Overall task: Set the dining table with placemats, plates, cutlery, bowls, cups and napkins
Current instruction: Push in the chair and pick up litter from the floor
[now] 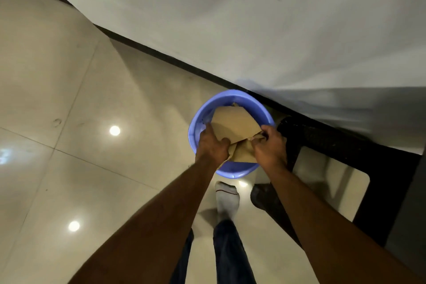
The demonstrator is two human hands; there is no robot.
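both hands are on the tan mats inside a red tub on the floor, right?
Not quite: the tub is blue, not red. The head view shows the left hand and right hand both on the tan mats inside it, on the floor.

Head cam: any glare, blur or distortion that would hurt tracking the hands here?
Head view: two bright ceiling-light reflections glare on the glossy floor tiles; wide-angle lens bends the wall and dark skirting into a steep tilt; motion blur smears the right edge near the wall; left hand and right hand on the brown mats in the blue tub are dim but readable.
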